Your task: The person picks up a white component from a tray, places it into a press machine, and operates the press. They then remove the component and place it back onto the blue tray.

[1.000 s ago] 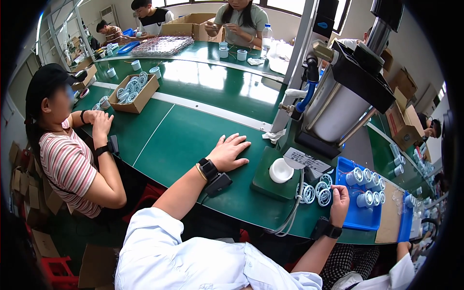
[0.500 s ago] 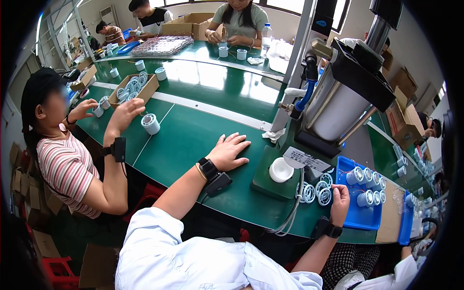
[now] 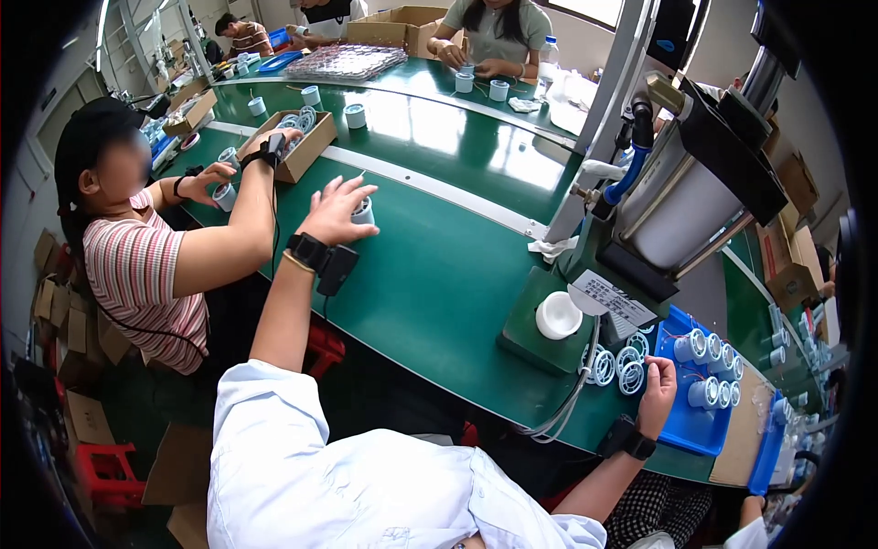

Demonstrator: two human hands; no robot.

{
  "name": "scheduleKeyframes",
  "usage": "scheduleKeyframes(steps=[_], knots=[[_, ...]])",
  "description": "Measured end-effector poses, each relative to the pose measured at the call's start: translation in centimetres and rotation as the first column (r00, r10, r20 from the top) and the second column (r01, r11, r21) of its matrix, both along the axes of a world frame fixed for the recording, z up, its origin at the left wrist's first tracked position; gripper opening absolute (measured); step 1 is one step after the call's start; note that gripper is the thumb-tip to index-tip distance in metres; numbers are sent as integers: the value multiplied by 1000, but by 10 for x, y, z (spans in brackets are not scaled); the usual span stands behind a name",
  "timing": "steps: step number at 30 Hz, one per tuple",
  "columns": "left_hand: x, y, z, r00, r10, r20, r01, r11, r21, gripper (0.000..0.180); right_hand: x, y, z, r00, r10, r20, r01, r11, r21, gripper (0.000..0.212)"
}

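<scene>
My left hand (image 3: pixel 337 216) reaches over the green table at the left, fingers spread. Between its thumb and fingers stands a pale blue-white cylindrical part (image 3: pixel 364 212), partly hidden by the hand; whether they touch I cannot tell. At the right, my right hand (image 3: pixel 657 399) rests by the table's near edge with its fingers curled in. What they hold, if anything, is hidden. Beside that hand lie several light-blue slotted rings (image 3: pixel 630 377). Just past it is a blue tray (image 3: pixel 681 434) bearing several white cylindrical parts with red wires (image 3: pixel 702 392).
A press with a grey cylinder (image 3: pixel 665 212) stands at the right; a white round cup (image 3: pixel 558 316) sits on its green base (image 3: pixel 526 340). Grey cables (image 3: pixel 569 403) hang over the near edge. A co-worker (image 3: pixel 137 242) at left reaches into a cardboard box (image 3: pixel 311 146) of rings.
My left hand has moved left across the table from the middle to the cylindrical part. The co-worker's hand has gone from near that part to the box. My right hand stays by the rings.
</scene>
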State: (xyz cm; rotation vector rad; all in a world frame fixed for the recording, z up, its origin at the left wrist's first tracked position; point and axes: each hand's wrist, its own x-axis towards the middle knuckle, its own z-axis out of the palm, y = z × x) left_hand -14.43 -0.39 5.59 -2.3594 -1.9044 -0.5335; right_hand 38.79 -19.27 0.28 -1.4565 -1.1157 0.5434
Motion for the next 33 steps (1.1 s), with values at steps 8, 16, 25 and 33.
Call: scheduleKeyframes(steps=[8,16,25,33], knots=[[24,-37,-2,991,-37,125,58,984,-167,62,3,-1,1,1000,-2,14,3,1000,-19,13],[70,-45,-35,652,-99,752,351,918,-184,59,-4,5,4,1000,20,-2,-20,1000,-10,14],[145,-69,-17,720,-546,429,478,838,264,61,3,0,3,1000,17,-24,-19,998,-65,14],[227,-74,-1,634,-592,498,588,787,188,58,2,2,0,999,23,-28,-25,998,-53,14]])
